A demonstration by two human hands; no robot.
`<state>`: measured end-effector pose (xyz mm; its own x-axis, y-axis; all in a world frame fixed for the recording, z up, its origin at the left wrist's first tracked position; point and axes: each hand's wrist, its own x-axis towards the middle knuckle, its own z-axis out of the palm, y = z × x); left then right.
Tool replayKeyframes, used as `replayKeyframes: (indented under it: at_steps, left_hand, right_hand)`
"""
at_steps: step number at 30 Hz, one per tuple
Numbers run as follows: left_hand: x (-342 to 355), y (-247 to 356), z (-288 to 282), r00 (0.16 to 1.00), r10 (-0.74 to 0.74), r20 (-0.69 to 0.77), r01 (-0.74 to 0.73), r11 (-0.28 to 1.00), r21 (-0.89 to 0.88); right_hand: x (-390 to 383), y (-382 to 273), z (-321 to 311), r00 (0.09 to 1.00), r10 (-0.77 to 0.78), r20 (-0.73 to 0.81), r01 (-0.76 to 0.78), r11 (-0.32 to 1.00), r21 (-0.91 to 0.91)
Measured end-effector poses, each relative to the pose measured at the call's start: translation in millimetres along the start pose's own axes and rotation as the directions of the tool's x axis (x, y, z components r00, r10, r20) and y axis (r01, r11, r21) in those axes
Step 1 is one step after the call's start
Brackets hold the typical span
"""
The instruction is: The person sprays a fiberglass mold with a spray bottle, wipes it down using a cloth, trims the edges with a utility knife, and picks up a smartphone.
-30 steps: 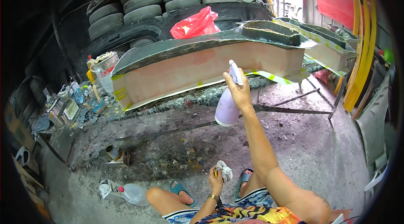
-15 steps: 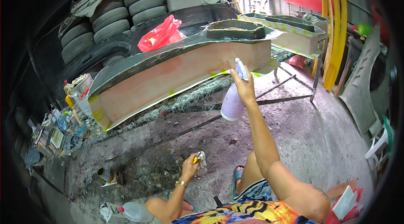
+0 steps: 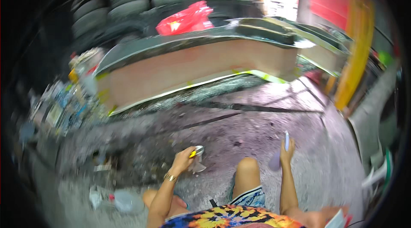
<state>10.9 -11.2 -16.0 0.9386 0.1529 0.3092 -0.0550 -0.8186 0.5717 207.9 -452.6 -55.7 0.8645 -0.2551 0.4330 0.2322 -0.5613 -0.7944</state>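
Observation:
A lilac spray bottle (image 3: 275, 163) with a pale trigger head is gripped at its neck by my right hand (image 3: 288, 154), low beside my right knee. My left hand (image 3: 183, 159) is closed around a small yellow-handled tool (image 3: 193, 154) whose exact kind I cannot make out. A crumpled whitish cloth or sheet (image 3: 198, 166) hangs from the same hand. Ahead stands a long moulded part (image 3: 201, 63) with a pinkish-beige side, dark upper flange and yellow-green tape along its edges. Neither hand touches it. The picture is smeared by motion.
A red plastic bag (image 3: 187, 20) lies on the part's far side, before stacked tyres (image 3: 129, 3). Clutter and containers (image 3: 64, 106) crowd the left. A clear jug (image 3: 128, 201) sits at lower left; dark metal bars (image 3: 257, 108) cross beneath the part. Yellow strips (image 3: 354, 52) stand at right.
My right hand has come down and right, away from the moulded part, with the spray bottle. My left hand has shifted slightly left and up. The view has swung, blurring the surroundings.

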Motion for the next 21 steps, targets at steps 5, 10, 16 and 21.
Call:
replayKeyframes:
  at_steps: [5, 10, 16, 21]
  left_hand:
    - [-13.6, -18.3, 7.1, 1.0, -0.017, 0.022, 0.018, 0.998, -0.053]
    - [-34.0, -19.0, 0.3, 0.988, -0.146, 0.044, 0.149, 0.986, -0.076]
    - [-36.9, -14.0, -6.5, 0.974, -0.225, 0.033, 0.227, 0.962, -0.149]
    - [-22.0, 5.8, 0.1, 0.989, -0.146, -0.014, 0.139, 0.962, -0.234]
  right_hand:
    - [-93.8, 165.8, 40.5, 0.958, 0.26, 0.117, -0.205, 0.914, -0.349]
    - [-168.4, 225.8, 55.6, 0.897, 0.439, 0.046, -0.424, 0.886, -0.186]
    - [-251.9, 264.8, 58.0, 0.848, 0.46, 0.263, -0.373, 0.871, -0.32]
    - [-290.3, 330.0, 29.9, 0.84, 0.154, 0.519, 0.038, 0.94, -0.34]
